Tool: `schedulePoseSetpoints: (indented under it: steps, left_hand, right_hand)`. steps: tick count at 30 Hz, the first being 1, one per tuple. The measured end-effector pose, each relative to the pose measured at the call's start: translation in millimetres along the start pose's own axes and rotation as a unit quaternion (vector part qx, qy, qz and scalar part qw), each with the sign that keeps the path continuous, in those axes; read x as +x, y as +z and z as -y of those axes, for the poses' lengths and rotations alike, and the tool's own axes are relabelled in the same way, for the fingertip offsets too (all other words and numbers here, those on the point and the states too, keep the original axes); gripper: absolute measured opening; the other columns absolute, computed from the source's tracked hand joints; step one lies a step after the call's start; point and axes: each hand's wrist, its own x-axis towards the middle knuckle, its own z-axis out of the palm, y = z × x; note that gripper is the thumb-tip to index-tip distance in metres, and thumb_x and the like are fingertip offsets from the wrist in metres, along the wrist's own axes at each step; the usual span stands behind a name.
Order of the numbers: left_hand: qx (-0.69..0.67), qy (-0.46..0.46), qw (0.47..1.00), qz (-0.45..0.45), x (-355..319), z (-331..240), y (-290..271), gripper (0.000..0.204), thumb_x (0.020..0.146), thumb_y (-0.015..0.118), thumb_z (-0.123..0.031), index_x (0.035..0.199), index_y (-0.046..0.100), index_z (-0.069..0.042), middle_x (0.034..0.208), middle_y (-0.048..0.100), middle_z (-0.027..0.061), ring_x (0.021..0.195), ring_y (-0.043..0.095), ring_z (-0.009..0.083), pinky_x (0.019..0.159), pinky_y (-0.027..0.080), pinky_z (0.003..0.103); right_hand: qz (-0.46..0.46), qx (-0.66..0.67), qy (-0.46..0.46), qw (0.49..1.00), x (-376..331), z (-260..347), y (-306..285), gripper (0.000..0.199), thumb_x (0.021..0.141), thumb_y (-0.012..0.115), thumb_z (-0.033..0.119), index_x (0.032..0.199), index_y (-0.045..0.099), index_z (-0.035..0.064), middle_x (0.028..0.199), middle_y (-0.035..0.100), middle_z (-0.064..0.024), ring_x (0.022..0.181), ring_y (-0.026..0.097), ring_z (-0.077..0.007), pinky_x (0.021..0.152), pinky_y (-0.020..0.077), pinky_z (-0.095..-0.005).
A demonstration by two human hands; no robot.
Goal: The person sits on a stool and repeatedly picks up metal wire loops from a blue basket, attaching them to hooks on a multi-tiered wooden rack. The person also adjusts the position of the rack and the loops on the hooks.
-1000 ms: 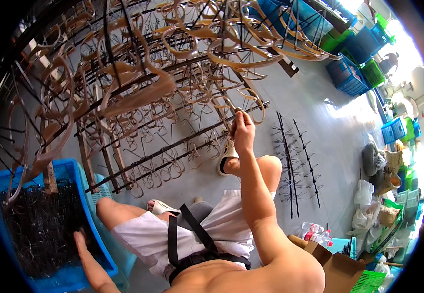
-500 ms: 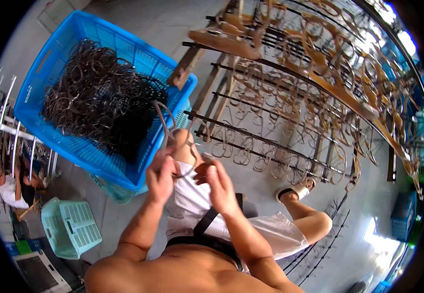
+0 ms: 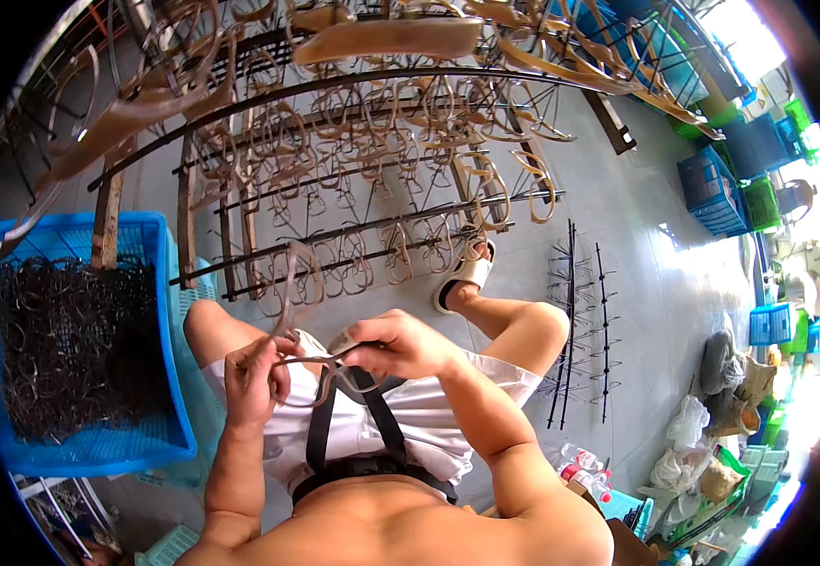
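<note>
Open floor rightward — hanging rack ahead, blue crate left.

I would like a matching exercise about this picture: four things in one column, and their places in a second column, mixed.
Things:
1. blue crate
2. dark wire piece
3. white sandal
4. plastic bottles

Places:
A. on the floor at the person's lower right
B. on the person's foot, under the rack
C. at the person's left, full of dark wire pieces
D. held between the left hand and right hand

Pairs: 1-C, 2-D, 3-B, 4-A
</note>
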Motion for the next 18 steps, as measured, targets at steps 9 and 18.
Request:
schedulePoseSetpoints:
  steps: [9,18]
  left_hand:
    - [0.064,-0.049,0.988,0.134,-2,17,-23,0.046,0.088,0.058,-0.035,0.072,0.063,0.008,0.071,0.065,0.0167,0.046,0.055,0.0126,0.038,0.042,0.022]
    - [0.026,-0.103,0.994,0.025,-2,12,-14,0.057,0.091,0.036,-0.058,0.061,0.039,-0.01,0.051,0.052,0.0123,0.037,0.053,0.0186,0.027,0.031,0.023]
  right_hand:
    - [-0.637,0.087,-0.023,0.765,33,-65,-80,0.019,0.096,0.047,0.019,0.087,0.052,0.004,0.061,0.049,0.0014,0.045,0.043,-0.0047,0.041,0.0361,-0.0197]
    - [-0.585,0.287,-0.057,0.757,51,-78,-91,0.02,0.096,0.046,0.02,0.081,0.05,0.0071,0.06,0.05,0.001,0.042,0.041,-0.0061,0.037,0.0303,-0.0203]
